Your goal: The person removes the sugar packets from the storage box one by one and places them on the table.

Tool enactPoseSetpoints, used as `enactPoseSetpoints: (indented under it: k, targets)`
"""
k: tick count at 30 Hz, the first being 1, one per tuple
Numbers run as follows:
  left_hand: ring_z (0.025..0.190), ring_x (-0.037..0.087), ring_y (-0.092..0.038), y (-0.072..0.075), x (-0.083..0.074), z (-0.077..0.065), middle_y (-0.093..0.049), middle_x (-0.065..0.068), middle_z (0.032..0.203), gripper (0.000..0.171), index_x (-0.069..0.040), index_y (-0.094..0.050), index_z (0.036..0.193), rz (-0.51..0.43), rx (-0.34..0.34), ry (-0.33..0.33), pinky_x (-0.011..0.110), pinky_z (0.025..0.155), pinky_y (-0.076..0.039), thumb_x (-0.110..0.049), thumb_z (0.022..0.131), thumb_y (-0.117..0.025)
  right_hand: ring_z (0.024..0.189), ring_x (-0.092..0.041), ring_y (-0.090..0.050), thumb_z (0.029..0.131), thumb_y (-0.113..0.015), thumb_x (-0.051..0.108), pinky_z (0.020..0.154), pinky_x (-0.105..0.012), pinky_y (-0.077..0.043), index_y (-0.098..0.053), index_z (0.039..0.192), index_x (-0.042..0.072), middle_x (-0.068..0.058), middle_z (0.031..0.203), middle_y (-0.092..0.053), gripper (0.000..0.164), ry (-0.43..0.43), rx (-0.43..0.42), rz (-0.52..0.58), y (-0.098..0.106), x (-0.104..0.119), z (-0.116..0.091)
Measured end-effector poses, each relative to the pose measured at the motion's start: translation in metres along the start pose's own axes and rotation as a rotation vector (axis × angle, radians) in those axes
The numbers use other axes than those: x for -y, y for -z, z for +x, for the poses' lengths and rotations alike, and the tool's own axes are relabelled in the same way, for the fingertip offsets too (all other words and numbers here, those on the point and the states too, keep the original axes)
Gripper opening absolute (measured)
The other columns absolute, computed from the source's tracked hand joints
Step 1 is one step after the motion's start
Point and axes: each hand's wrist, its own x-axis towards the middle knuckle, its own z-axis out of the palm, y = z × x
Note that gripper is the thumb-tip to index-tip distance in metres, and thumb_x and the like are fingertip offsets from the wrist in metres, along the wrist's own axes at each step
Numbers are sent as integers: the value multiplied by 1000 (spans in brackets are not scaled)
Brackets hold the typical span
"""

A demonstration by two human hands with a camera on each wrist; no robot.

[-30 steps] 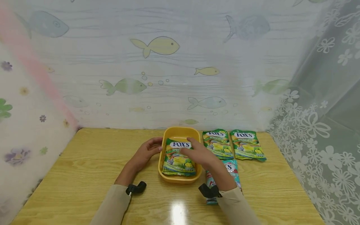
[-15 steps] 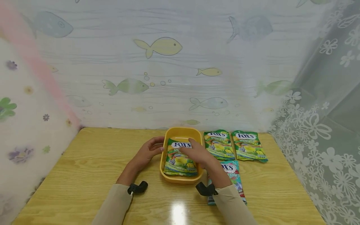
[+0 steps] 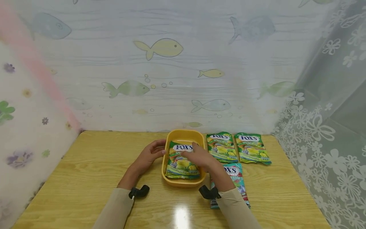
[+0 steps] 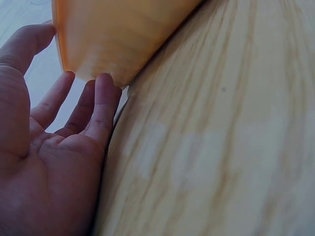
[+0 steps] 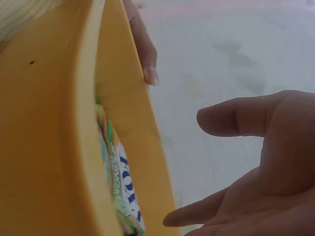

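Observation:
A yellow plastic tub (image 3: 184, 183) stands on the table, holding a green-and-yellow Fox's candy bag (image 3: 180, 166) that lies face up. My left hand (image 3: 146, 156) is at the tub's left side. In the left wrist view, the fingertips of that left hand (image 4: 59, 147) touch the outer wall of the tub (image 4: 118, 34), with the thumb at the rim. Over the tub's right side is my right hand (image 3: 203, 158). Seen from the right wrist, this right hand (image 5: 266, 167) has thumb and fingers spread, apart from the candy bag (image 5: 123, 189).
Two more green candy bags, one beside the tub (image 3: 222, 148) and one farther right (image 3: 252, 149), lie at the back of the table (image 3: 94, 165). A turquoise Fox's bag (image 3: 235, 178) lies partly under my right forearm. A fish-print curtain (image 3: 166, 95) hangs behind.
My right forearm has shifted slightly left, uncovering more of the turquoise bag. The left hand, the tub and the bag inside it look unmoved.

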Motion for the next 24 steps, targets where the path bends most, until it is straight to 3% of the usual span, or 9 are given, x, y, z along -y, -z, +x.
enactPoseSetpoints:
  k: [4,10,16,18,19,20,22,23,24]
  targets:
    - [146,32,-50,0,0,-1,-52,11,157,52,-12,-50,155,-5,-1,-3,33,110,-53,-22,107,-68,153,-49,-34,106,-62,37,118,-66,-39,-18,169,1,-26,171,-25,85,12,-12,-32,-1,0,1]
    - [146,32,-50,0,1,0,-52,11,157,52,-13,-50,155,-13,7,1,33,110,-53,-22,107,-68,155,-54,-24,104,-63,40,116,-70,-38,-24,169,7,-31,173,-10,83,-12,-29,-52,0,-2,3]
    - [146,32,-50,0,4,1,-52,11,157,53,-13,-50,155,-22,16,6,33,110,-53,-22,107,-68,152,-52,-31,104,-64,36,117,-66,-39,-11,169,0,-32,171,-15,92,13,-27,13,1,-6,5]
    - [146,31,-50,0,5,1,-52,11,157,53,-13,-50,155,-19,13,7,33,110,-52,-22,107,-68,124,-44,-59,105,-64,34,107,-57,-49,-5,168,-5,-33,151,-44,94,24,-22,49,2,-8,6]
    - [146,31,-50,0,5,1,-52,11,157,53,-13,-50,155,-18,12,7,34,111,-52,-22,107,-68,101,-38,-65,105,-63,32,96,-51,-54,-4,166,-7,-29,129,-57,93,31,-19,63,2,-8,6]
    - [146,31,-50,0,5,1,-52,11,157,53,-13,-50,155,-16,9,7,34,111,-52,-22,107,-68,78,-30,-62,105,-63,31,83,-44,-55,-13,162,-10,-22,106,-61,86,38,-19,67,3,-9,6]
    - [146,31,-50,-1,5,1,-52,10,158,53,-13,-50,155,-15,4,7,34,111,-52,-23,107,-68,51,-17,-37,106,-62,30,60,-34,-44,-48,131,-13,-5,68,-45,52,43,-11,58,4,-10,6]
    - [147,31,-50,-1,6,2,-52,10,158,53,-13,-50,155,-15,2,7,34,111,-52,-23,106,-69,47,-15,-23,105,-62,29,54,-31,-36,-56,108,-8,0,60,-31,38,49,-6,48,4,-10,7]
    - [147,31,-50,-1,6,2,-52,10,158,53,-13,-50,155,-15,1,6,34,111,-52,-23,106,-69,45,-12,-22,105,-62,29,49,-30,-32,-54,85,0,3,56,-27,36,56,-2,39,5,-10,7]
